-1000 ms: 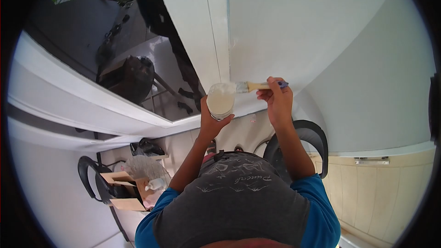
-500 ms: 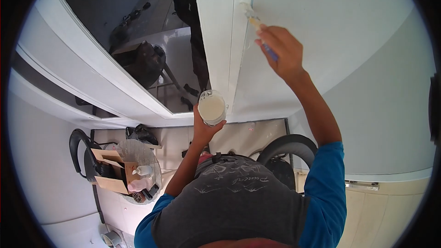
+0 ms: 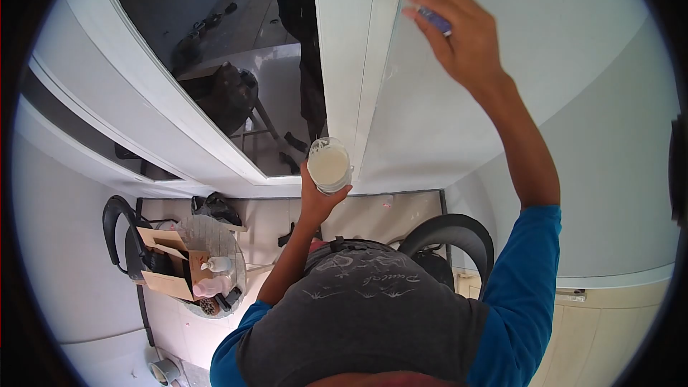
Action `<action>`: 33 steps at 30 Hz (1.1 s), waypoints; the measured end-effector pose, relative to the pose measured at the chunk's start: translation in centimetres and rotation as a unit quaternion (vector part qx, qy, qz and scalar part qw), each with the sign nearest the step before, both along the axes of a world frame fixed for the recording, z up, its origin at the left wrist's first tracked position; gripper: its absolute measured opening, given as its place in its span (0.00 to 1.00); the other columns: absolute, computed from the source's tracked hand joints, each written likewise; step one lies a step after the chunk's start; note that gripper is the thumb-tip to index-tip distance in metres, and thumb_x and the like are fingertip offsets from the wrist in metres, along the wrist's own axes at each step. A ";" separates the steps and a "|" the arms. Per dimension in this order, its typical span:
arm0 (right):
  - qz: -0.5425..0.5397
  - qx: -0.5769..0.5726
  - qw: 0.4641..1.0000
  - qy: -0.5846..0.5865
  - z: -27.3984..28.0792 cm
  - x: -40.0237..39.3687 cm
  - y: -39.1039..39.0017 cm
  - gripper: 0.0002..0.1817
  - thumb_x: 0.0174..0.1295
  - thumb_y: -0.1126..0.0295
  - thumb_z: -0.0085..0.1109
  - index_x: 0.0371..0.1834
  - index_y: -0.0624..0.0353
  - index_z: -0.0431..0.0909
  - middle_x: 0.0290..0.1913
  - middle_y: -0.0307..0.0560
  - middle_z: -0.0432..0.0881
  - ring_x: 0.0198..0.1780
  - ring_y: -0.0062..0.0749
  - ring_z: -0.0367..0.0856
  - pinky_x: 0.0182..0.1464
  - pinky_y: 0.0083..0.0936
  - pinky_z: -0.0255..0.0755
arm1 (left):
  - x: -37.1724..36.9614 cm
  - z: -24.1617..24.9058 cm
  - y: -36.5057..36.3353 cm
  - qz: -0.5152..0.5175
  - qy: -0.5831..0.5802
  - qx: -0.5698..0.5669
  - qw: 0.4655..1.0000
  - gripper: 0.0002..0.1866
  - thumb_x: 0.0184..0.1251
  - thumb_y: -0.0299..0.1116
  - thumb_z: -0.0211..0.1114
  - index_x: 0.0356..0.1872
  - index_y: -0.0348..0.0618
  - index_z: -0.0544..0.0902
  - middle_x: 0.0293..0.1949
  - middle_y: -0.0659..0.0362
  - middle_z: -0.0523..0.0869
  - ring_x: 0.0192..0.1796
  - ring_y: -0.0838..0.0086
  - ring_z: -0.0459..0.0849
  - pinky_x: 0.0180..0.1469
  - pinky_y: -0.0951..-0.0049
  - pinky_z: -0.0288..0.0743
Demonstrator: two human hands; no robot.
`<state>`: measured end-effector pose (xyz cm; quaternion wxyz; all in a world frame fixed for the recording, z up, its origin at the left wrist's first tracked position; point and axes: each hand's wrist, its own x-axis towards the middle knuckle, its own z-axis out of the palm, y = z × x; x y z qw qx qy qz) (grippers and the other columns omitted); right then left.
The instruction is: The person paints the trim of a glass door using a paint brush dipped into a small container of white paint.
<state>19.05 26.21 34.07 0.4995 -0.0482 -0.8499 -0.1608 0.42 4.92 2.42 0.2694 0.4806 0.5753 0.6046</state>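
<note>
My right hand (image 3: 462, 32) is closed around the blue handle of a paintbrush (image 3: 435, 21), up at the white door frame (image 3: 351, 50). The brush's bristle end is smeared by motion and lies over the frame near its edge with the pale wall (image 3: 487, 50). Lower down, my left hand (image 3: 320, 197) grips a clear cup of white paint (image 3: 330, 166), held upright in front of the frame's lower part. White paint marks the inside of the cup's rim.
On the left, a round table (image 3: 211, 233) bears an open cardboard box (image 3: 168, 261) and bottles (image 3: 215, 285). Black chairs (image 3: 118, 226) stand by it and at my right (image 3: 459, 233). Dark glass (image 3: 236, 50) fills the door. A grey bucket (image 3: 165, 370) sits lower left.
My right hand has moved up and to the right with the paintbrush, its bristles now higher on the door frame. My left hand holds the cup in nearly the same place.
</note>
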 end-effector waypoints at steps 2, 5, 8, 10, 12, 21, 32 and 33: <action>0.022 0.090 0.995 0.028 0.8 -0.1 0.3 0.10 0.63 0.69 0.72 0.46 0.58 0.87 0.40 0.43 0.86 0.35 0.39 0.83 0.37 0.30 0.79 | -0.1 -0.8 0.3 -0.001 0.002 0.004 1.000 0.51 0.48 0.31 0.86 0.70 0.38 0.60 0.63 0.48 0.75 0.66 0.61 0.77 0.68 0.60 0.72; -0.007 0.210 0.978 0.008 -1.3 0.0 0.8 0.12 0.59 0.70 0.72 0.45 0.58 0.87 0.45 0.44 0.87 0.38 0.36 0.84 0.38 0.27 0.79 | 0.1 -1.0 0.6 -0.004 -0.006 0.005 1.000 0.52 0.48 0.32 0.86 0.71 0.37 0.60 0.63 0.48 0.74 0.67 0.60 0.76 0.68 0.60 0.71; -0.031 0.143 0.985 -0.092 -9.8 0.5 0.2 0.12 0.56 0.70 0.72 0.43 0.58 0.86 0.48 0.44 0.86 0.41 0.33 0.83 0.37 0.26 0.79 | 0.0 -1.2 0.5 -0.003 -0.008 0.001 1.000 0.52 0.47 0.32 0.86 0.71 0.37 0.60 0.63 0.48 0.74 0.67 0.60 0.76 0.69 0.60 0.71; -0.025 0.055 0.987 -0.150 -14.4 0.8 -1.2 0.11 0.57 0.69 0.72 0.41 0.57 0.85 0.45 0.41 0.84 0.43 0.32 0.83 0.37 0.27 0.79 | 0.0 -1.3 0.4 0.000 -0.001 -0.002 1.000 0.52 0.47 0.32 0.86 0.71 0.37 0.59 0.63 0.48 0.74 0.67 0.60 0.76 0.69 0.60 0.71; -0.015 -0.090 0.978 -0.187 -16.8 0.2 -2.4 0.09 0.60 0.68 0.72 0.40 0.56 0.85 0.40 0.38 0.82 0.44 0.33 0.83 0.38 0.30 0.80 | 0.0 -1.2 0.4 0.000 -0.009 -0.004 1.000 0.53 0.47 0.33 0.86 0.71 0.37 0.59 0.63 0.48 0.74 0.67 0.60 0.76 0.68 0.60 0.72; -0.007 0.005 1.000 0.024 0.2 0.4 -0.6 0.14 0.58 0.73 0.75 0.48 0.54 0.88 0.44 0.43 0.87 0.41 0.39 0.86 0.39 0.30 0.81 | 0.3 -0.6 0.3 -0.012 -0.019 -0.012 1.000 0.51 0.48 0.31 0.85 0.71 0.38 0.59 0.63 0.48 0.75 0.67 0.61 0.77 0.68 0.60 0.72; -0.044 -0.102 0.980 -0.165 -17.3 0.9 -2.0 0.09 0.61 0.67 0.71 0.44 0.54 0.87 0.43 0.39 0.85 0.43 0.32 0.83 0.37 0.30 0.79 | 0.5 -0.8 0.3 -0.010 -0.019 0.006 1.000 0.50 0.48 0.31 0.85 0.70 0.38 0.60 0.62 0.48 0.76 0.66 0.61 0.77 0.68 0.61 0.72; -0.043 -0.207 0.960 -0.180 -17.4 0.9 -2.1 0.09 0.62 0.66 0.71 0.44 0.52 0.87 0.43 0.37 0.84 0.45 0.33 0.84 0.38 0.32 0.80 | 0.6 -0.8 0.3 -0.009 -0.016 0.005 1.000 0.50 0.48 0.31 0.85 0.70 0.38 0.60 0.62 0.48 0.76 0.66 0.61 0.78 0.68 0.61 0.72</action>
